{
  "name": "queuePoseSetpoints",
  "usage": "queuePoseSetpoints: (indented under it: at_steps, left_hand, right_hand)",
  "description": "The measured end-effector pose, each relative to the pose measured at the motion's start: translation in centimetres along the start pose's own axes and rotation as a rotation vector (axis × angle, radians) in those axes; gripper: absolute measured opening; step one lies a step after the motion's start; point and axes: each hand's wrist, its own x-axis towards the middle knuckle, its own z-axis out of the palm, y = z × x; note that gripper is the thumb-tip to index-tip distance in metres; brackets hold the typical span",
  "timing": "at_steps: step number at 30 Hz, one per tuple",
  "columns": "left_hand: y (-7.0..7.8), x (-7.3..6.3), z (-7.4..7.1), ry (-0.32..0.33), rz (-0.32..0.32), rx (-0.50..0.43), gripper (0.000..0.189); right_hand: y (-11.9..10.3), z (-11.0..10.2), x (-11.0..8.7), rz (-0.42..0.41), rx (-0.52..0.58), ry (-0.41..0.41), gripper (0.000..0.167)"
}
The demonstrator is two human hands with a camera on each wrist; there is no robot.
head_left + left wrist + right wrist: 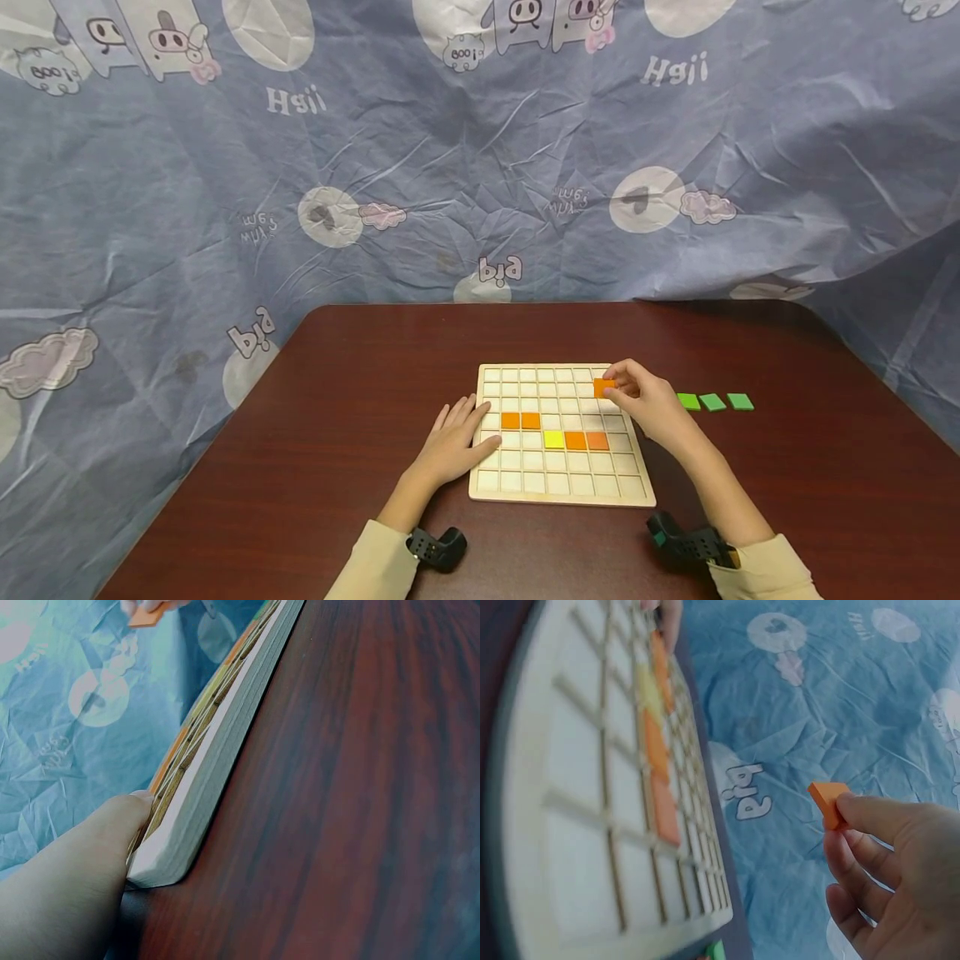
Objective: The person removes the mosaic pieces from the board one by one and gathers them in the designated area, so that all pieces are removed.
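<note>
A pale wooden grid board (525, 482) lies on the table, with two orange tiles (520, 421) side by side in one row. One row nearer sit a yellow tile (553, 439), an orange tile (575, 440) and a lighter orange tile (597, 441). My left hand (450, 442) rests at the board's left edge, fingers spread and thumb over the rim. Between thumb and fingertips my right hand (651, 403) pinches another orange tile (827, 801), held above the board's far right part; in the right wrist view it is raised off the grid.
Three green tiles (712, 402) lie in a row on the dark red-brown table (360, 367), right of the board. A blue patterned cloth (450, 167) hangs behind the table's far edge. Each wrist wears a black strapped device (438, 550).
</note>
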Motion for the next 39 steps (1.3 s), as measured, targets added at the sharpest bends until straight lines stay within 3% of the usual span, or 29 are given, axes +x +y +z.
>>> queuePoseSetpoints:
  at_steps: [9, 18, 28, 32, 39]
  left_hand:
    - [0.1, 0.1, -0.1, -0.008, 0.006, -0.008, 0.065]
    - [0.1, 0.1, -0.2, -0.001, 0.007, -0.007, 0.065]
    - [0.1, 0.2, -0.1, 0.001, 0.013, -0.014, 0.065]
    - [0.1, 0.2, 0.0, 0.002, 0.014, -0.012, 0.065]
    - [-0.1, 0.1, 0.1, 0.000, 0.008, -0.018, 0.065]
  right_hand:
    - [3.1, -1.0, -1.8, 0.022, -0.057, -0.023, 0.019]
    - [6.4, -2.9, -3.5, 0.032, -0.169, 0.110, 0.022]
    - [10.1, -3.9, -4.8, 0.047, -0.172, 0.259, 0.023]
    - [10.8, -3.9, -5.0, 0.054, -0.179, 0.258, 0.024]
    - [11.3, -3.7, -5.0, 0.094, -0.193, 0.184, 0.028]
